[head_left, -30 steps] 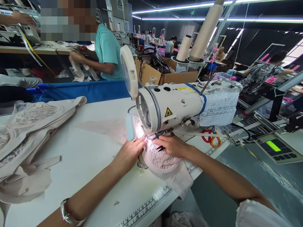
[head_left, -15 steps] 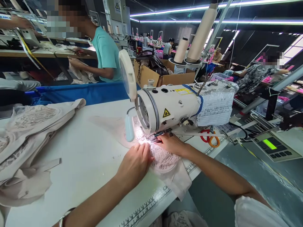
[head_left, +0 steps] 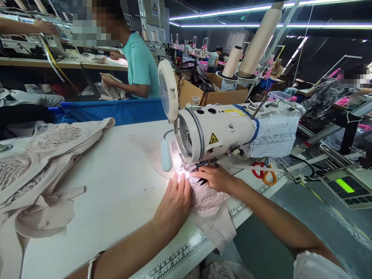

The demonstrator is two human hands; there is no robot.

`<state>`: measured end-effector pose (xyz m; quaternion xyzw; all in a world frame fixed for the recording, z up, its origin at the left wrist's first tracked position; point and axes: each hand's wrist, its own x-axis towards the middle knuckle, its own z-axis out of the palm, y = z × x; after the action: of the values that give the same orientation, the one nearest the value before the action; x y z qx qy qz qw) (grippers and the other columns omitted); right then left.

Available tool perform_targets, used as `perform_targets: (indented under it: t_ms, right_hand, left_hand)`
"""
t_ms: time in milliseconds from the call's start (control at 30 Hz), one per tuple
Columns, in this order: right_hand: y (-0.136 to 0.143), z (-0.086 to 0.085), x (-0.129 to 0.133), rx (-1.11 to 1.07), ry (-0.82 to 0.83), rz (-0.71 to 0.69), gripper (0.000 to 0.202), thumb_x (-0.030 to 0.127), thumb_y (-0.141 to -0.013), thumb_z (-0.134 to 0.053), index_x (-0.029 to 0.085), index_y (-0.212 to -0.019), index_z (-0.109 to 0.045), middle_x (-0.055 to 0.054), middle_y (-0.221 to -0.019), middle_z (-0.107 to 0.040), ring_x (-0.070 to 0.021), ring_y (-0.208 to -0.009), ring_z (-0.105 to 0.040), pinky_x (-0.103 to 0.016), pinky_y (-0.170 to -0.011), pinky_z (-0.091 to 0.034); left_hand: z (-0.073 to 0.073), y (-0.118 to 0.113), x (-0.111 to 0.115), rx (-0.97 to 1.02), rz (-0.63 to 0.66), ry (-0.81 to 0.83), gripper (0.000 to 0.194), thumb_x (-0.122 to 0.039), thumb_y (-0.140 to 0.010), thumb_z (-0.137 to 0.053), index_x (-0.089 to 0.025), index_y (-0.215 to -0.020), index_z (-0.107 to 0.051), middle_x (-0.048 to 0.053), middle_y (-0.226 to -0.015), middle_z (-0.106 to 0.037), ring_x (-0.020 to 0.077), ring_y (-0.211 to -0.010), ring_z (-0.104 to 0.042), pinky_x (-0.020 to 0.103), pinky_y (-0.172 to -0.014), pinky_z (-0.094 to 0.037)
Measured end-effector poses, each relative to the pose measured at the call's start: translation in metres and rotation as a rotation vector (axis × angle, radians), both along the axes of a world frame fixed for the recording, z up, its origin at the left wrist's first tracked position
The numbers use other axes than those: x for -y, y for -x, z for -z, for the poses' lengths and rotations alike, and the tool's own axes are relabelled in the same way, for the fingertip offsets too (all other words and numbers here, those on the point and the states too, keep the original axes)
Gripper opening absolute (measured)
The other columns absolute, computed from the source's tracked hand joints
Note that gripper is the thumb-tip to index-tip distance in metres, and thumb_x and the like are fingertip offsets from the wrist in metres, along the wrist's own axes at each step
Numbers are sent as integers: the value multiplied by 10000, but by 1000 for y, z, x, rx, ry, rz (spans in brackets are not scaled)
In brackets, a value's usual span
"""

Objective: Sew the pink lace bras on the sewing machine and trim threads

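Pale pink lace fabric [head_left: 206, 199] lies under the needle area of a white sewing machine [head_left: 217, 130] and hangs over the table's front edge. My left hand [head_left: 176, 197] rests flat on the fabric's left side, fingers stretched toward the lit needle area. Close to the machine, my right hand [head_left: 213, 178] is closed around small dark snips [head_left: 202, 181], whose pointed tips show below its fingers. The needle itself is lost in the glare.
Beige lace garments [head_left: 52, 155] are heaped on the table's left. Red and orange scissors [head_left: 264, 173] lie right of the machine, near a control panel [head_left: 345, 186]. Behind stand thread cones [head_left: 260, 42] and a cardboard box [head_left: 226, 96]. A person in teal [head_left: 142, 66] handles fabric.
The view has shifted left. My left hand's fingers have straightened and flattened on the fabric. The snips in my right hand now show their tips, lower and away from the needle area.
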<state>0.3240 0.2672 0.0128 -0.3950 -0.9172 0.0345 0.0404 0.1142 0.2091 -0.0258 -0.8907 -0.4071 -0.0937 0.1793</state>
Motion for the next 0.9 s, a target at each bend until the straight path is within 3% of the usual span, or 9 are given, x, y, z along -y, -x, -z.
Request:
perform_targets:
  t_ms: [300, 533, 733, 900]
  right_hand:
    - [-1, 11, -3, -116, 45, -53, 631, -74, -764, -428, 235, -1280, -618, -30, -1044, -661, -146, -887, -614, -195, -676, -471]
    - [0, 13, -1, -99, -12, -55, 482, 19, -832, -525, 229, -1257, -612, -47, -1105, -665, -174, -906, -630, -229, -673, -492]
    - [7, 11, 4, -112, -59, -41, 466, 14, -831, -506, 215, -1233, -629, -39, -1037, -689, -169, -856, -653, -222, -578, -454]
    - [9, 13, 4, -152, -68, -24, 461, 10, -791, -523, 211, -1183, -659, -33, -985, -691, -181, -814, -662, -238, -575, -461]
  left_hand:
    - [-9, 15, -16, -15, 68, 146, 508, 26, -843, -405, 59, -1338, -518, 281, -1377, -552, 459, -1324, -469, 568, -1021, -472]
    - [-17, 31, -34, 38, 123, 276, 530, 60, -847, -326, 13, -1338, -518, 226, -1409, -550, 420, -1344, -465, 565, -991, -488]
    - [-15, 48, -51, 158, 190, 275, 473, 41, -893, -348, -104, -1298, -545, 155, -1410, -572, 324, -1329, -509, 482, -971, -509]
    - [-20, 32, -35, 153, 118, 137, 404, 56, -861, -367, -64, -1165, -605, 212, -1324, -603, 372, -1247, -550, 484, -867, -536]
